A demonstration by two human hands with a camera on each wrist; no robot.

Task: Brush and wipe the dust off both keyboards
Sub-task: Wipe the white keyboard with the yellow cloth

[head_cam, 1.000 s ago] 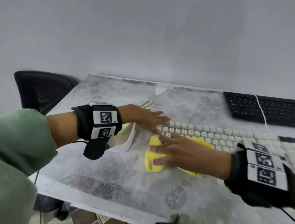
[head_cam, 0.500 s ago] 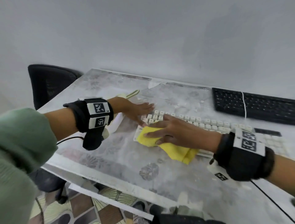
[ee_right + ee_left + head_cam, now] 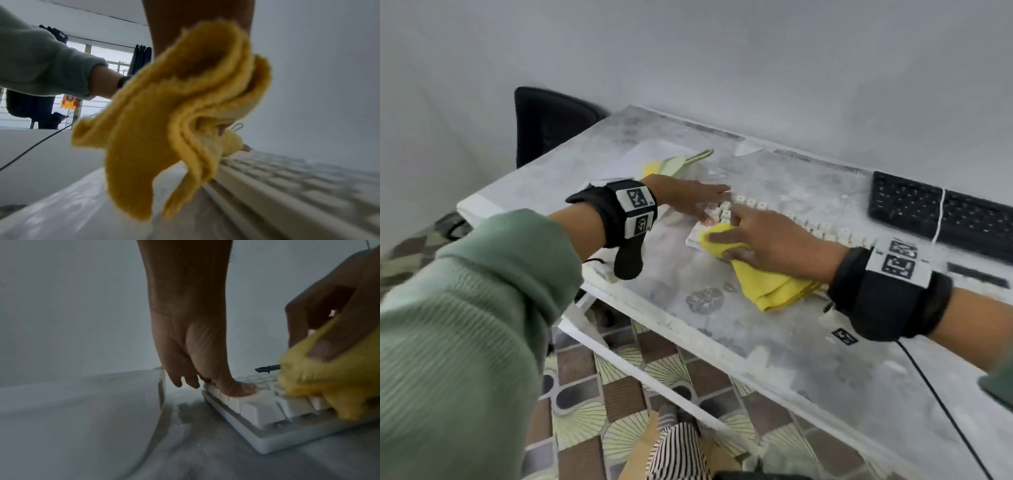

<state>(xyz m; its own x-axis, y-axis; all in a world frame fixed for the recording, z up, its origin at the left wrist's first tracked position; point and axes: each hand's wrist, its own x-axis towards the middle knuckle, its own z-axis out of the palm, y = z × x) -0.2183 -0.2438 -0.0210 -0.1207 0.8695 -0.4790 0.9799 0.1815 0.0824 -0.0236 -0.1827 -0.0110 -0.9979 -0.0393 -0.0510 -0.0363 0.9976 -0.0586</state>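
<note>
Right hand: the right hand (image 3: 774, 240) lies on a yellow cloth (image 3: 767, 277) and presses it on the near left corner of the white keyboard (image 3: 822, 224). The thumb and the fingers are bent around the front fold of the cloth, so the hand holds it; the index finger points out over the keys.

Yellow cloth: it is folded in some layers. One part is under the right hand on the keys, and the rest hangs over the near edge of the keyboard onto the table (image 3: 808, 346), toward the right wrist.

Left hand: the left hand (image 3: 688, 198) reaches from the left to the left end of the white keyboard. Its fingers are nearly straight and it holds nothing. In the left wrist view the thumb (image 3: 238, 387) presses on a key at the left end, just beside the cloth.

White keyboard: it lies on the table, in the middle, with its long side going from left to right. Its right part is hidden behind the right wrist.

Black keyboard: the black keyboard (image 3: 928, 209) lies on the far right of the table, behind the white one and apart from it. A white cable (image 3: 940, 219) crosses over it.

Brush: a pale green brush (image 3: 681, 164) lies on the table behind the left hand, with its handle toward the far right. Nobody touches it.

Other things: a black chair (image 3: 544, 123) stands behind the far left corner of the table.
</note>
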